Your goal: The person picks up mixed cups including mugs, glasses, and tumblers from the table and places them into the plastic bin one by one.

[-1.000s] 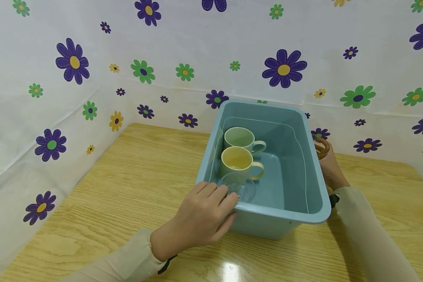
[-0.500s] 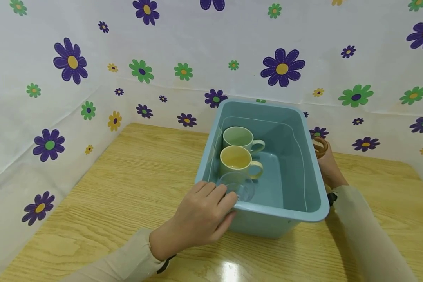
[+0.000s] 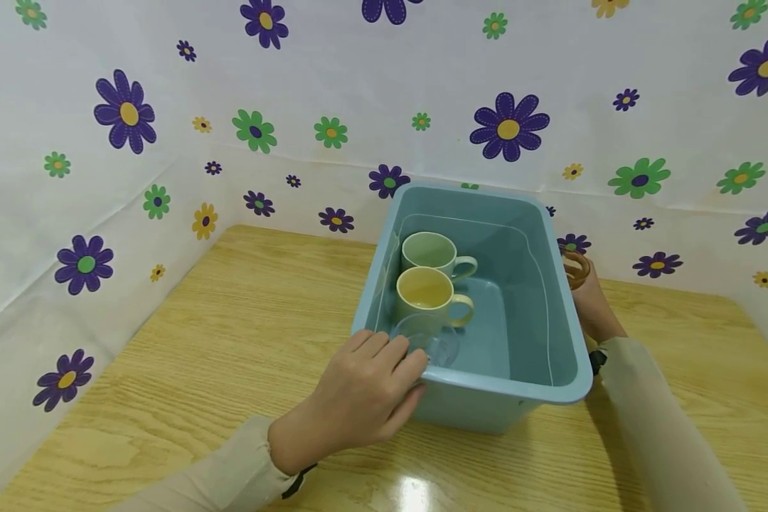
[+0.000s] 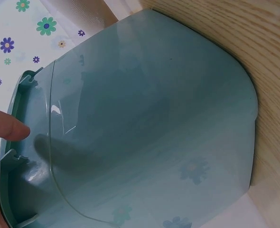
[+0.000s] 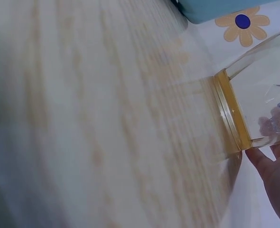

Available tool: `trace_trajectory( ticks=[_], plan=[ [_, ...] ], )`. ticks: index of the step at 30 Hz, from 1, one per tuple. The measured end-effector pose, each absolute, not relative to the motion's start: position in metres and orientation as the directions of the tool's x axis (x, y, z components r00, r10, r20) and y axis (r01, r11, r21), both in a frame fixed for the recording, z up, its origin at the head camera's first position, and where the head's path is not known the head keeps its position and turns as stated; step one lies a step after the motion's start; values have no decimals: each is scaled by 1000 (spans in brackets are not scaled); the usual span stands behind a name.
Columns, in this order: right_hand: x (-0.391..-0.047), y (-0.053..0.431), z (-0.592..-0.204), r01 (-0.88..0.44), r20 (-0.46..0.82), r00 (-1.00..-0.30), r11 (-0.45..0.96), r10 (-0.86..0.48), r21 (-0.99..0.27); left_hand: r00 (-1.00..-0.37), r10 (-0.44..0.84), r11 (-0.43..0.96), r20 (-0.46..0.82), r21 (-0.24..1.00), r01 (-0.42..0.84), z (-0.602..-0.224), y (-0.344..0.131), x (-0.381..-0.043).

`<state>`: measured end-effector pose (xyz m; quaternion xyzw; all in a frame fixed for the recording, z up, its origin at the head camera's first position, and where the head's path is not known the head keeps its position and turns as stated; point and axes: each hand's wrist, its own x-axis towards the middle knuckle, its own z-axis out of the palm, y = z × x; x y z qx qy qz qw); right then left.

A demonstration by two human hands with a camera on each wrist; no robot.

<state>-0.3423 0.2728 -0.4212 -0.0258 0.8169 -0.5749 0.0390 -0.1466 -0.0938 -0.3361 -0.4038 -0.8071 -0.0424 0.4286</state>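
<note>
A blue plastic tub (image 3: 537,284) stands on the wooden table. My left hand (image 3: 365,391) grips its near left rim, fingers over the edge and thumb (image 4: 12,128) against the outside. Along the tub's left side sit a green mug (image 3: 429,250), a yellow mug (image 3: 424,290) and a clear glass (image 3: 438,345), which the left fingers partly hide. Outside the right wall, my right hand (image 3: 595,306) holds an amber-tinted clear cup (image 3: 577,270), mostly hidden by the tub. In the right wrist view, fingers lie round the cup's clear side and its amber base (image 5: 232,111) is close to the tabletop.
A white cloth (image 3: 333,78) with printed flowers hangs behind and to the left of the table (image 3: 262,299). The tub's far end stands near the back cloth. Wooden tabletop extends on both sides of the tub.
The scene has shifted slightly left in the head view. Both hands keep their places beside the tub, and the mugs and glass stay where they were.
</note>
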Motion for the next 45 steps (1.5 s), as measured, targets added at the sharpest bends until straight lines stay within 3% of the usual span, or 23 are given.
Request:
trace_trajectory(
  ticks=[45],
  plan=[
    [-338, 278, -416, -87, 56, -994, 391, -90, -916, -317, 606, 674, 729, -260, 691, -336, -93, -146]
  ],
)
